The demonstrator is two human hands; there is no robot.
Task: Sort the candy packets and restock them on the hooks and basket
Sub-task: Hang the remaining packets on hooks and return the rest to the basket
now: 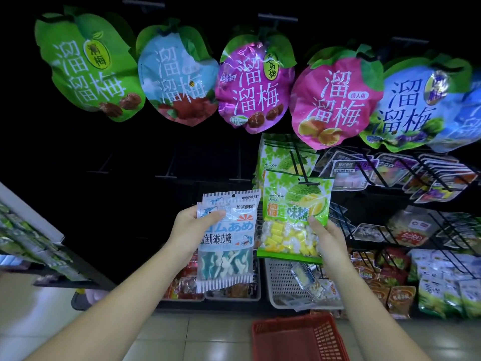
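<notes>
Candy packets are held apart for sorting; left hand grips blue shark gummies; right hand lifts durian packet toward its hook.

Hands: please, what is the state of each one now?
Left hand: closed on the blue shark gummy packets.
Right hand: closed on the green durian candy packet.

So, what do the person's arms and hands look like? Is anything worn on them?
Both forearms are bare as far as the picture shows: no sleeves, gloves, watch or bracelet. The left hand and right hand show no rings on the visible fingers, and the nails look short.
</notes>
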